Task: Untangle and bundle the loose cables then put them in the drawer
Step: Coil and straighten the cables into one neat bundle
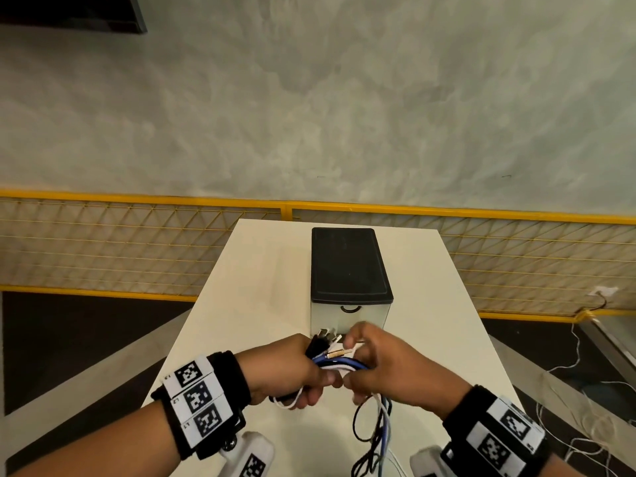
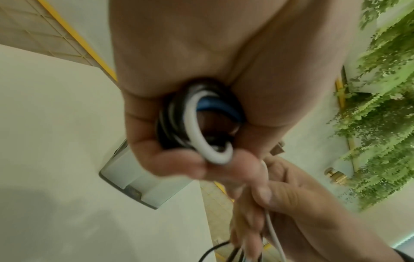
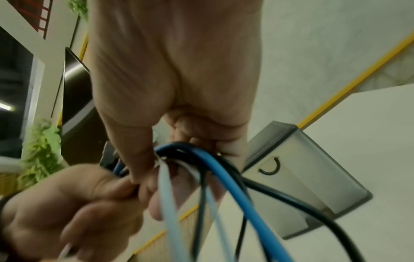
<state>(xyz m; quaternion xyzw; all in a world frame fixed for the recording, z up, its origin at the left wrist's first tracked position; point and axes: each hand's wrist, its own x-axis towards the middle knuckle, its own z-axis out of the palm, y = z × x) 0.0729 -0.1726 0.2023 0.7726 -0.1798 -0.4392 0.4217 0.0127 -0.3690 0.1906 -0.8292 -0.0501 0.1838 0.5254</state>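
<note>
A bundle of blue, white and black cables [image 1: 339,364] is held above the white table [image 1: 261,287], just in front of a small drawer unit [image 1: 349,270] with a black top and a closed pale drawer front. My left hand [image 1: 296,370] grips the looped cables [image 2: 201,124] in its fist, with plugs sticking out of the top. My right hand [image 1: 375,363] holds the same cables [image 3: 201,168] right beside it. Loose cable ends [image 1: 375,428] hang down from the right hand to the table's near edge.
A yellow mesh fence [image 1: 137,242] runs behind the table. The drawer's black handle [image 3: 270,166] faces me. More thin white wires [image 1: 568,373] lie on the floor at the right. Dark floor lies on both sides of the table.
</note>
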